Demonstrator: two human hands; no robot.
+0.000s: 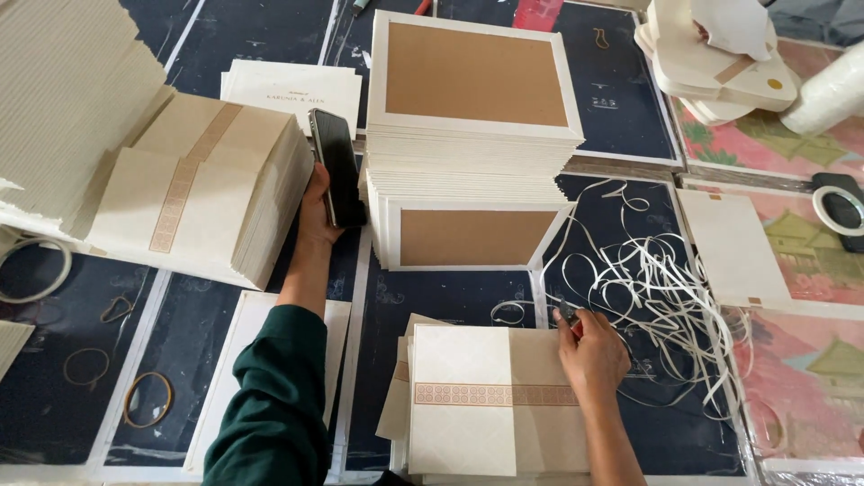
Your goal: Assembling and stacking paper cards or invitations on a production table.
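Note:
My left hand (317, 216) is stretched forward and holds a black phone (337, 167) upright, between a tilted stack of cream folded cards (211, 193) and a tall pile of brown-centred cards with white borders (472, 85). My right hand (589, 351) rests on the right edge of a cream card with a patterned band (468, 396), which tops a small pile in front of me. Its fingertips pinch something small near the card's upper right corner; what it is cannot be made out.
A tangle of white paper strips (661, 279) lies right of my right hand. A single cream card (733, 243), a tape roll (839, 209), cream folded pieces (720, 63) sit at the right. Rubber bands (148, 399) lie at lower left. Ribbed cream sheets (63, 99) stand far left.

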